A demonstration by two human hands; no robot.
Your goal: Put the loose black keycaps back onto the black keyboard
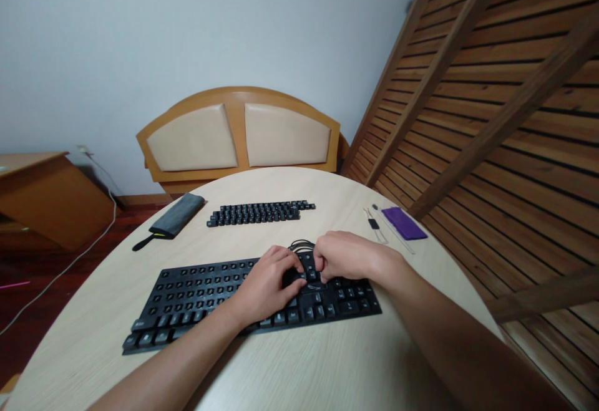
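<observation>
A black keyboard (224,292) lies at a slight slant near me on the table. Its upper left rows are bare of keycaps, while the lower rows and right side carry them. My left hand (274,277) rests over the middle right of the keyboard, thumb and index fingertips brought close together at a key beside the arrow and navigation block. My right hand (341,256) is curled closed just right of it, fingertips down at the keys; whatever they pinch is hidden. Behind the keyboard, loose black keycaps (255,212) stand in neat rows.
A round pale wooden table (337,199) bears everything. A grey pouch (180,214) with a black strap lies at the left. At the right are a purple cloth (403,222), a wire puller (374,224) and a thin rod (395,231). The cable (302,246) is coiled behind the keyboard.
</observation>
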